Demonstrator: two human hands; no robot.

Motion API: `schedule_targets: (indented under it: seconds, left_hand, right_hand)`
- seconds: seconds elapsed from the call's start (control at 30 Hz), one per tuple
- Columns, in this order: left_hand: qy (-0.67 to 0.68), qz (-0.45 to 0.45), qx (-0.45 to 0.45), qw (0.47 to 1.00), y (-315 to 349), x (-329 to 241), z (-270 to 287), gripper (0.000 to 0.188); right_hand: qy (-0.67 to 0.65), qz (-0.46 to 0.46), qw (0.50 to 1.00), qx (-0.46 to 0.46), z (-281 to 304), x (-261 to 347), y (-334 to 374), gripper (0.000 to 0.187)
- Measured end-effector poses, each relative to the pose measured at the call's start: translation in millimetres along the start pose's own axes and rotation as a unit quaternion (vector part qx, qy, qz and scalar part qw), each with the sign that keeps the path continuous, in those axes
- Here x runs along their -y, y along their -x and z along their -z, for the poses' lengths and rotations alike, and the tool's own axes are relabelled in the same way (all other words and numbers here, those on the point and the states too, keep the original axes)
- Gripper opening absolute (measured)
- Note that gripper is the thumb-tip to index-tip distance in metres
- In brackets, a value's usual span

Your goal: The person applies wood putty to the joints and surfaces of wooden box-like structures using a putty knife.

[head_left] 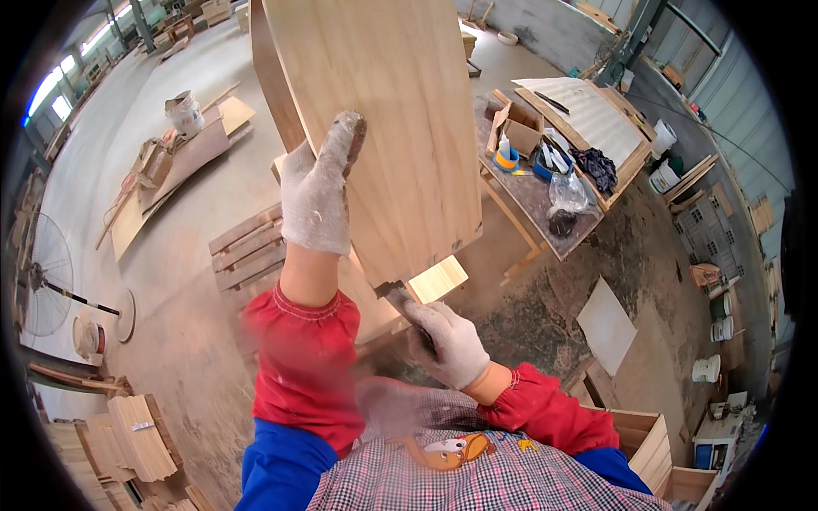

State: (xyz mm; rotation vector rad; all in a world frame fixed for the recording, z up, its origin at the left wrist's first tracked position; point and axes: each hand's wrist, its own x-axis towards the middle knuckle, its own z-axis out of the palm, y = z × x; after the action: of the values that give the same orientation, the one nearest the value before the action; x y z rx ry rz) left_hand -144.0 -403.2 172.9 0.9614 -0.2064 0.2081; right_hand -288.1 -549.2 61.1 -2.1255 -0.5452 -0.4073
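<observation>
A large pale wooden box (392,128) stands tilted in front of me, its broad face toward me. My left hand (319,187), in a whitish work glove, grips its left edge with the thumb on the face and the fingers hidden behind. Also gloved, my right hand (447,341) is closed around what looks like a putty knife (397,295). The dark blade reaches the box's lower edge, close to a few small dark marks on the wood. Whether the blade presses on it, I cannot tell.
Slatted wood (247,251) lies beneath the box. To the right stands a worktable (567,243) with a cardboard box (518,128), a blue-and-yellow tape roll (506,157) and a dark cloth (596,166). A fan (47,277) is at left, a white sheet (607,325) on the floor.
</observation>
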Motion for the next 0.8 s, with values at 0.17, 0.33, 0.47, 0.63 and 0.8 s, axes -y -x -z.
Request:
schedule_targets:
  seconds: [0.17, 0.33, 0.47, 0.63, 0.8]
  left_hand:
    - [-0.008, 0.001, -0.009, 1.000, 2, -2, -2, 0.030]
    - [-0.021, 0.018, -0.013, 1.000, 0, -3, 0, 0.030]
    - [-0.026, 0.002, -0.004, 1.000, 0, -1, 0, 0.029]
    - [-0.031, -0.004, -0.016, 0.999, 3, -2, -5, 0.027]
    - [-0.047, 0.000, -0.015, 0.999, 2, -2, -2, 0.028]
  right_hand:
    - [-0.019, 0.005, 0.999, -0.030, 4, 2, 1, 0.044]
    - [0.010, 0.019, 1.000, 0.007, 16, -6, 1, 0.048]
    - [0.046, 0.002, 0.997, 0.059, 32, 18, -11, 0.051]
    - [0.116, -0.053, 0.984, 0.125, 29, 39, -11, 0.051]
    - [0.080, -0.075, 0.986, 0.125, 40, 52, -9, 0.049]
